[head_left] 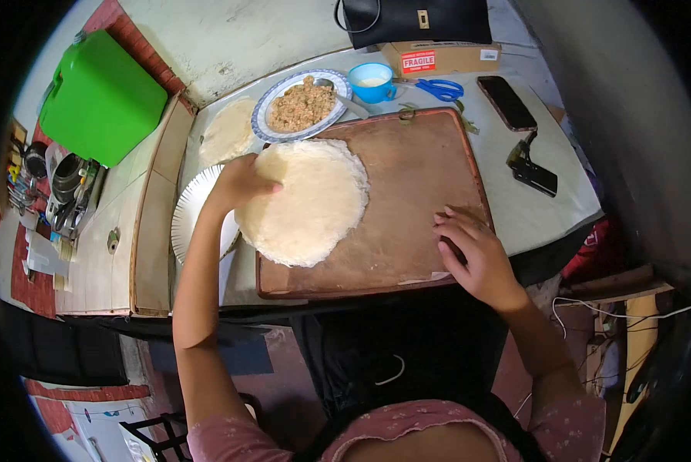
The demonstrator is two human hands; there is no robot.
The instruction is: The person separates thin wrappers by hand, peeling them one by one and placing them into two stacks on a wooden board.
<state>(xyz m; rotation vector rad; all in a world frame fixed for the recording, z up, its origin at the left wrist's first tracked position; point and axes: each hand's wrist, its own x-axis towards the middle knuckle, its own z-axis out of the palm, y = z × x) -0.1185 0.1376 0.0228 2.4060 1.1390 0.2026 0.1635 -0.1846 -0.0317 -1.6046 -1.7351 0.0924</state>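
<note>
A pale, round sheet of flat dough [311,204] with ragged edges covers the left part of a brown wooden board [415,185]. My left hand [241,185] grips its left edge, thumb on top and the other fingers mostly hidden. My right hand [472,254] is over the board's right side, fingers apart and slightly bent, holding nothing. Partly behind my left forearm is a white fluted paper plate [187,215]. Another thin pale sheet [226,132] lies beyond it. A blue-rimmed plate [262,115] holds a crumbly brown filling [299,108] and a spoon [351,104].
Behind the board stand a light-blue cup [372,92], blue-handled scissors [442,90] and a cardboard box [457,58] under a black handbag [415,21]. To the right lie a phone [507,102] and a small black device [534,175]. A green jerrycan [103,96] stands left.
</note>
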